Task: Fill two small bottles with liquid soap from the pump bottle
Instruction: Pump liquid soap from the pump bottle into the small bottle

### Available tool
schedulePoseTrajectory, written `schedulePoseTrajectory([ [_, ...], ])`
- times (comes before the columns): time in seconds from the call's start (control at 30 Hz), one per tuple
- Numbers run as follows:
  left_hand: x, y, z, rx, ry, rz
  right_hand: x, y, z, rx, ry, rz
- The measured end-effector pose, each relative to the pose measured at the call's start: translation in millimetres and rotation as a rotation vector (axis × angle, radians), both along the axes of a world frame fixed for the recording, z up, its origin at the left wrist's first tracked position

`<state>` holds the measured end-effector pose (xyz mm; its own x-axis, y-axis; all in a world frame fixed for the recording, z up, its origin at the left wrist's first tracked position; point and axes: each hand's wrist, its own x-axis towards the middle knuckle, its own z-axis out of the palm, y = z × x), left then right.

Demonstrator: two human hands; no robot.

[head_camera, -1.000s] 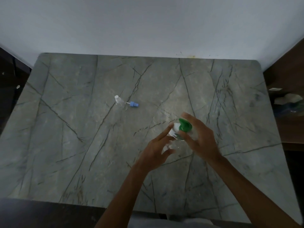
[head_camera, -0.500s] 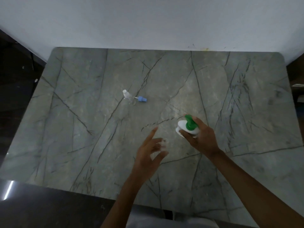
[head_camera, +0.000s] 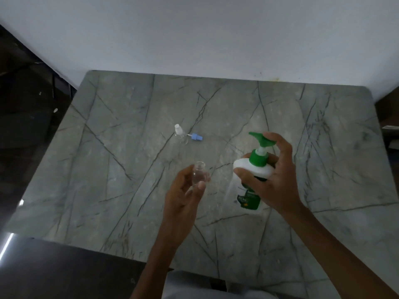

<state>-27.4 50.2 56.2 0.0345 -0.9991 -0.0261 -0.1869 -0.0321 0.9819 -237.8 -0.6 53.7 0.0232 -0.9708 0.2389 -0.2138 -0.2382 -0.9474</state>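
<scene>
My right hand (head_camera: 271,180) grips a white pump bottle (head_camera: 252,171) with a green pump head, lifted above the table and tilted, its spout pointing left. My left hand (head_camera: 183,193) pinches a small clear bottle (head_camera: 199,173) with an open mouth, held upright just left of the pump bottle. The two bottles are apart by a short gap. A second small clear bottle (head_camera: 180,133) lies on its side farther back on the grey marble table (head_camera: 108,169). Beside it lies a blue spray cap (head_camera: 195,137).
A white wall stands behind the table. Dark floor lies left of the table and a dark wooden surface with some items sits at the far right edge. The table's near edge runs just above my forearms.
My right hand has raised the pump bottle higher and turned it so its label shows. My left hand, empty-looking half a second ago, now holds the small clear bottle up.
</scene>
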Motion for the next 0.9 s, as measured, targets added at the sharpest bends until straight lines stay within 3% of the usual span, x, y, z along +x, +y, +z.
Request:
schedulePoseTrajectory([
  [0.27,15.7,-5.9,30.7,-0.008,0.213,-0.082,42.7,30.6,94.9,0.035,0.072,0.200],
  [0.43,32.3,-4.3,39.4,-0.014,0.271,-0.125,75.4,36.2,104.8,-0.001,0.212,0.230],
  [0.9,61.7,-6.0,52.3,-0.069,0.296,-0.184,110.7,34.6,115.3,0.042,0.296,0.259],
])
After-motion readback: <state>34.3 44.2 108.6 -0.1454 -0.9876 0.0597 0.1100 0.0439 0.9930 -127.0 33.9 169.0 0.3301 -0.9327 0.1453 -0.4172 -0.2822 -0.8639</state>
